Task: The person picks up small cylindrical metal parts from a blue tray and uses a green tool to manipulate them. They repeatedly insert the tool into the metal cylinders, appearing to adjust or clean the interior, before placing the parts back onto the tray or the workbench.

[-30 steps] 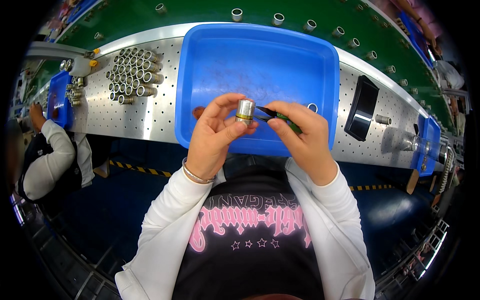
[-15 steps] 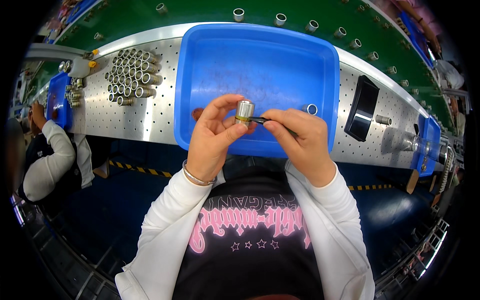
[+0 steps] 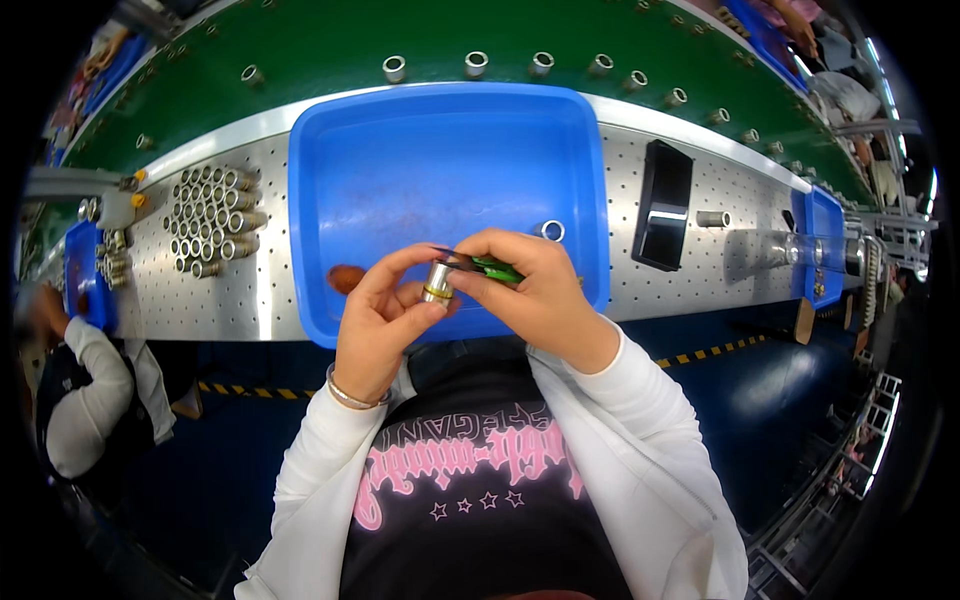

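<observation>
My left hand [image 3: 378, 318] pinches a small metal cylinder [image 3: 437, 281] with a brass band, held over the near edge of a blue plastic tray [image 3: 400, 170]. My right hand [image 3: 528, 290] grips green-handled tweezers [image 3: 487, 267] whose dark tips touch the top of the cylinder. A small metal ring [image 3: 551, 231] lies in the tray just beyond my right hand. The two hands are close together, fingers nearly touching.
A cluster of several metal cylinders [image 3: 208, 220] lies on the perforated steel bench left of the tray. A black block [image 3: 663, 205] and a lone cylinder [image 3: 712, 218] sit to the right. Metal rings [image 3: 476, 63] ride the green belt behind. Another person's sleeve [image 3: 85, 395] is at the far left.
The tweezer tips have moved in from the right onto the top of the cylinder, and both hands have shifted slightly lower over the tray's near edge.
</observation>
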{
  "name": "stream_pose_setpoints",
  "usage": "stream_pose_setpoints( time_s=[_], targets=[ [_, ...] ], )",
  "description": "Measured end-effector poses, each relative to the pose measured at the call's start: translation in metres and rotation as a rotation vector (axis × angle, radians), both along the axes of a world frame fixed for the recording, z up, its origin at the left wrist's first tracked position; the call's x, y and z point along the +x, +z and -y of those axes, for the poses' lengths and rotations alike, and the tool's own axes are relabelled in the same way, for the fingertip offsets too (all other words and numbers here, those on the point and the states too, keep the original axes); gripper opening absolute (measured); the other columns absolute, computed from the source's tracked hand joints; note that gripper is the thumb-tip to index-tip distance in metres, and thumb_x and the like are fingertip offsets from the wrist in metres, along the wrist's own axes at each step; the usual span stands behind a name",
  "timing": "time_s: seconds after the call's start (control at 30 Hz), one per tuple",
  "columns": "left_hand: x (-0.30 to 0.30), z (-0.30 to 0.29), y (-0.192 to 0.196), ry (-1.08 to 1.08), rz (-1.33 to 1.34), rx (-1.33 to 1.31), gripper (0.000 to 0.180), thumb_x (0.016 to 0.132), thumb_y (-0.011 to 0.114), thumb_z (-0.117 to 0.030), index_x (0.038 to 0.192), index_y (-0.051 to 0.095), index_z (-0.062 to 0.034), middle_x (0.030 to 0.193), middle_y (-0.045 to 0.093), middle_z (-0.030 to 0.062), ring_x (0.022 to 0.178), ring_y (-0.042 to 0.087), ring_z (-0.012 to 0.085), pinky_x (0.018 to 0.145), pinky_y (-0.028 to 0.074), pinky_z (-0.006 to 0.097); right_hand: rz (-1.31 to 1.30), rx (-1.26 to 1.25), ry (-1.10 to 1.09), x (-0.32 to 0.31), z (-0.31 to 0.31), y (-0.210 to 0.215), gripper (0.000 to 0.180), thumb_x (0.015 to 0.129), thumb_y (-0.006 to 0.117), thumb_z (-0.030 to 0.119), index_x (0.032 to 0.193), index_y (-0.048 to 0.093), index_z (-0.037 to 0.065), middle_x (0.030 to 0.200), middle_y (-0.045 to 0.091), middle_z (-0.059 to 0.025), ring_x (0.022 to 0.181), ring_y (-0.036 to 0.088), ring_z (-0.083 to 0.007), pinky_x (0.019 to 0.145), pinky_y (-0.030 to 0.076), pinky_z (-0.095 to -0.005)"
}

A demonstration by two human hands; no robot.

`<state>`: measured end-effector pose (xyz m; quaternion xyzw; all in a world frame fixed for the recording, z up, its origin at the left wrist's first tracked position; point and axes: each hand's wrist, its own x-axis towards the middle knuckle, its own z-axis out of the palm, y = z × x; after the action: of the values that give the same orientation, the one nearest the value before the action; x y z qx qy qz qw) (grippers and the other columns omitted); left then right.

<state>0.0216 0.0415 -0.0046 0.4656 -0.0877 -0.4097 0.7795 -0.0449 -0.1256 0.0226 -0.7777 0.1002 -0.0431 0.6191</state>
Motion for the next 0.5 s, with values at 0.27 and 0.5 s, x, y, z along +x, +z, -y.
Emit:
stream_pose_setpoints(
  time_s=[0.27, 0.5],
  targets=[
    [0.005, -0.006, 0.004, -0.033, 0.238, 0.252, 0.028, 0.087, 0.055, -0.004, 0.114, 0.054, -0.0010, 0.081, 0.059, 0.0046, 0.052, 0.046, 0.0033, 0.047, 0.035, 0.016, 0.099, -0.619, -0.319, 0.041, 0.106, 0.010, 0.014, 0.081, 0.061, 0.019, 0.088, 0.066, 0.008, 0.077, 0.067, -0.0078, 0.073, 0.065, -0.0236, 0.065, 0.048, -0.0304],
    [0.010, -0.022, 0.001, 0.023, 0.404, 0.272, 0.017, 0.092, 0.050, -0.012, 0.095, 0.063, -0.0009, 0.059, 0.048, -0.0045, 0.049, 0.037, 0.0003, 0.044, 0.025, 0.016, -0.192, -0.938, -0.433, 0.098, 0.203, -0.036, 0.020, 0.079, 0.061, 0.028, 0.089, 0.067, 0.012, 0.085, 0.067, -0.0095, 0.080, 0.062, -0.0293, 0.069, 0.048, -0.0359]
  ],
)
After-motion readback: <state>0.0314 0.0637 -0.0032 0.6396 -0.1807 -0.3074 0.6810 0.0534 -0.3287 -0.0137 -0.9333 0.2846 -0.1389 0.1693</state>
